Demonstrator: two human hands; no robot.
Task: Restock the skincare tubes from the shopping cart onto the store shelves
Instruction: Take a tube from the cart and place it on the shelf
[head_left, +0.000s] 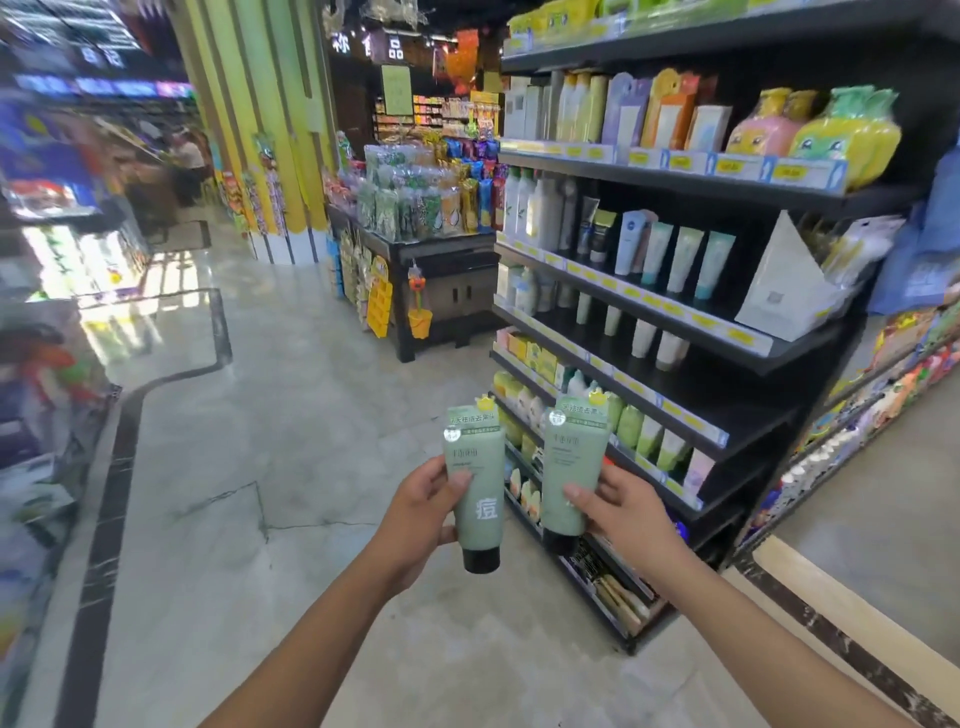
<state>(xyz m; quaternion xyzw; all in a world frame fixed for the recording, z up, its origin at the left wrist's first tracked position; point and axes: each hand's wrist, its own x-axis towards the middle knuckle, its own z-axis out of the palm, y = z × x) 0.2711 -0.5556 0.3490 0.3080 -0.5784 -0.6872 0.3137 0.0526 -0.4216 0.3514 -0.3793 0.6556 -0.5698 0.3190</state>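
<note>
My left hand (415, 512) grips a green skincare tube (478, 499) with a black cap pointing down. My right hand (621, 506) grips a second green tube (571, 467), also cap down. Both tubes are held upright side by side at waist height, in front of the lower part of the black store shelves (670, 322). Similar pale green tubes (685, 257) stand in a row on a middle shelf, and white tubes (644, 338) stand on the shelf below. The shopping cart is out of view.
The shelf unit fills the right side, with bottles and boxes on its upper levels and yellow price tags along the edges. A snack display stand (421, 223) stands ahead in the aisle. Marble floor (291, 467) stretches left and forward. A yellow pillar (260, 130) rises behind.
</note>
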